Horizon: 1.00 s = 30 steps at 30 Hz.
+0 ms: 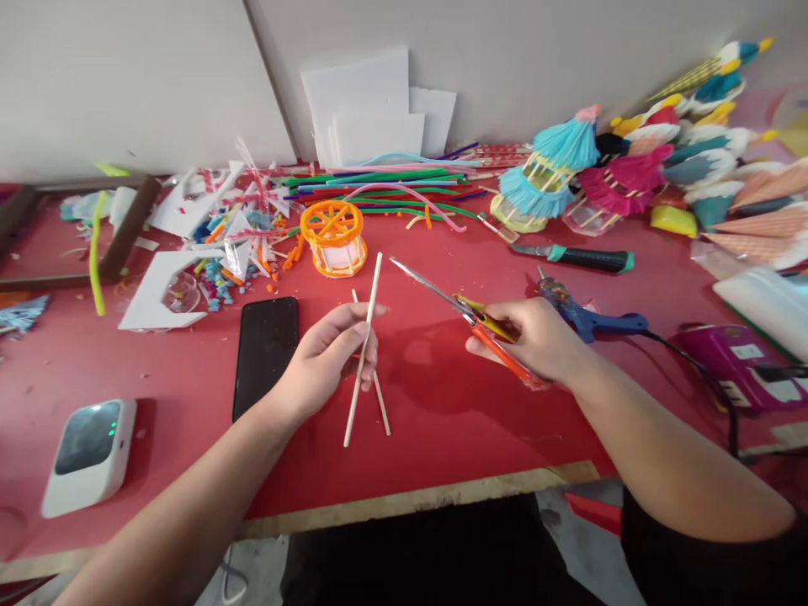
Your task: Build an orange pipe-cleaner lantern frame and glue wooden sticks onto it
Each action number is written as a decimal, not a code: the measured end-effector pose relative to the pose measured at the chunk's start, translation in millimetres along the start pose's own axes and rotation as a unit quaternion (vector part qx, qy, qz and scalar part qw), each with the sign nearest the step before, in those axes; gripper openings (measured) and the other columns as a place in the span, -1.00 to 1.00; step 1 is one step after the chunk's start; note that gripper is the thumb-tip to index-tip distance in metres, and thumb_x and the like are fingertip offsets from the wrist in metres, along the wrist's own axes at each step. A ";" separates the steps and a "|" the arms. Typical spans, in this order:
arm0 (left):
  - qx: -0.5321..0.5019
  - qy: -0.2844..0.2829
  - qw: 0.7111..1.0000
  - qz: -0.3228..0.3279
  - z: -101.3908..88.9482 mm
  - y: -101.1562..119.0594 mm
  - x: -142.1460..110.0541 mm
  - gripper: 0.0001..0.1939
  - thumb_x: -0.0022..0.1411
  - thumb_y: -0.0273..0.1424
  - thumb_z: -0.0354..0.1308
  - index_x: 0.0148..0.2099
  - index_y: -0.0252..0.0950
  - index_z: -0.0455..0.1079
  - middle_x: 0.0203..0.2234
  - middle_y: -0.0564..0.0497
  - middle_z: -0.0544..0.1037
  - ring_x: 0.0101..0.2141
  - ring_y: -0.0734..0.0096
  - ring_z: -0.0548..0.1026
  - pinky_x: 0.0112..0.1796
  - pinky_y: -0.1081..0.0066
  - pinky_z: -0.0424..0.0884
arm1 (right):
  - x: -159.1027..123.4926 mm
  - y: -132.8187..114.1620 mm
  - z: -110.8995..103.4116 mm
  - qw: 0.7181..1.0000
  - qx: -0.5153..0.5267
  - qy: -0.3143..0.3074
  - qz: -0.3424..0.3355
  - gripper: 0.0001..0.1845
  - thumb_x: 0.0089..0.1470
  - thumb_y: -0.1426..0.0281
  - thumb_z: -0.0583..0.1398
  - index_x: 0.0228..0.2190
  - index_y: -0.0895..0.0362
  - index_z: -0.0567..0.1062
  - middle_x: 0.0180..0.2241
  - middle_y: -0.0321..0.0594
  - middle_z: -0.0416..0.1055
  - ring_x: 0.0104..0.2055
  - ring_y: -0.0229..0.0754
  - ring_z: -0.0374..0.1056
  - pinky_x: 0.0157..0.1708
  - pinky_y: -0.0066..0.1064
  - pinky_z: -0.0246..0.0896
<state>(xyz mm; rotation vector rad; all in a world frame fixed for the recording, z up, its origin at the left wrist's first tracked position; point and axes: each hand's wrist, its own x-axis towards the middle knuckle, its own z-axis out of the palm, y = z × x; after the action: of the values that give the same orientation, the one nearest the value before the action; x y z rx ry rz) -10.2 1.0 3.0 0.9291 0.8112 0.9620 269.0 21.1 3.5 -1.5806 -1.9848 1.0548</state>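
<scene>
- Left hand [337, 345]: closed, front stick [363, 353] pinched between thumb and fingers, tilted, upper end leaning right.
- Rear stick [381, 402]: crosses behind the front one and passes behind the left fingers. Can't tell if it's gripped too or lying on the table.
- Right hand [536, 341]: closed around the scissors [464, 310] — yellow and orange handles in the grip, tips pointing up-left toward the sticks, apart from them. Can't tell how far the blades are open.
- Both hands over the front half of the red table [429, 454], sticks left of the scissors.
- Black phone [265, 353]: flat, just left of the left hand.
- Orange-and-white drum-shaped piece [333, 240]: upright, beyond the left hand, spoked orange top.
- Behind it: colored fuzzy stems [404, 178] in a loose bundle, white sheets [372, 109] leaning on the wall. Foam and plastic scraps [233, 240] to the left.
- Right side: cutter knife [593, 258] beyond the right hand, blue glue gun [590, 320] just right of it, purple device [745, 362] further right.
- Blue-roofed model [549, 172] and magenta-roofed model [615, 189] — side by side near the wall.
</scene>
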 end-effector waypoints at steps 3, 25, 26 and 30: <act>0.012 0.002 1.000 0.017 -2.5 -3.0 0.4 -0.88 0.39 -0.39 0.09 -0.08 -0.27 0.41 -0.60 0.19 0.43 -0.70 0.60 0.35 -0.64 0.56 0.34 | -3.0 -1.3 -0.4 0.999 0.016 -0.043 0.021 -0.37 -0.14 -0.16 0.33 -0.63 0.08 0.21 -0.62 -0.44 -0.01 -0.55 -0.35 -0.06 -0.58 -0.43 -0.15; 0.118 -0.004 0.983 0.140 -3.8 -15.8 -4.0 -0.86 0.46 -0.28 0.09 0.00 -0.12 0.41 -0.69 0.25 0.32 -0.68 0.60 0.29 -0.53 0.56 0.33 | -15.1 -9.9 3.2 0.994 -0.033 -0.091 -0.057 -0.36 -0.06 -0.13 0.31 -0.61 0.06 0.14 -0.59 -0.45 0.00 -0.55 -0.36 -0.10 -0.59 -0.45 -0.16; 0.118 -0.001 0.983 0.143 -3.8 -16.0 -4.2 -0.87 0.46 -0.28 0.09 -0.01 -0.13 0.42 -0.69 0.24 0.30 -0.68 0.60 0.27 -0.53 0.56 0.32 | -15.1 -10.5 2.7 0.994 -0.033 -0.094 -0.055 -0.36 -0.06 -0.13 0.31 -0.61 0.06 0.15 -0.59 -0.45 0.00 -0.55 -0.36 -0.10 -0.59 -0.45 -0.16; 0.127 0.005 0.979 0.161 -3.0 -15.4 -3.4 -0.87 0.46 -0.29 0.09 -0.06 -0.14 0.44 -0.69 0.24 0.25 -0.67 0.62 0.22 -0.55 0.58 0.26 | -14.7 -11.8 2.5 0.993 -0.028 -0.104 -0.050 -0.36 -0.08 -0.15 0.32 -0.61 0.06 0.17 -0.59 -0.44 0.01 -0.55 -0.35 -0.10 -0.59 -0.45 -0.16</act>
<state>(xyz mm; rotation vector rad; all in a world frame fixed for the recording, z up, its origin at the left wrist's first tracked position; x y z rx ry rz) -9.4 -5.5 -11.7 1.3057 0.8195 1.1595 263.8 5.5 12.9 -1.4322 -2.2220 1.1752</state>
